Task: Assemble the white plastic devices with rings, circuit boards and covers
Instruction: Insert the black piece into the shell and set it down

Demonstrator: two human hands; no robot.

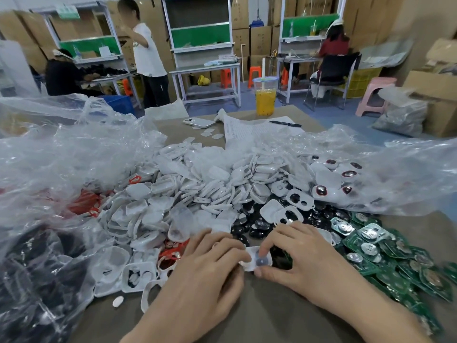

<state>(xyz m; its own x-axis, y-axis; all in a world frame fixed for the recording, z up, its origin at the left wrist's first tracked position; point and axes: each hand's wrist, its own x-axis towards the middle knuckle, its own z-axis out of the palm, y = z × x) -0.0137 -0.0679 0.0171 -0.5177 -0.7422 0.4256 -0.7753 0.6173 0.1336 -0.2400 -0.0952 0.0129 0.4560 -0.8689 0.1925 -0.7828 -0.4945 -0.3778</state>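
On the brown surface (268, 318), by its near edge, the white device (256, 263) lies crosswise between the left hand (205, 266) and the right hand (304, 263), each grip pinching one end.

White shells (215, 184) fill the middle heap; the device (257, 261) nearest the viewer is white with a dark grey round centre. Circuit boards (393, 276) at right are green with silver discs. Rings (85, 203) at left are red-orange; the buttons (247, 230) are glossy black. The table (267, 315) is grey-brown. The cup (265, 100) holds a yellow-orange drink; the pen (285, 123) is black, the stool (376, 95) pink.
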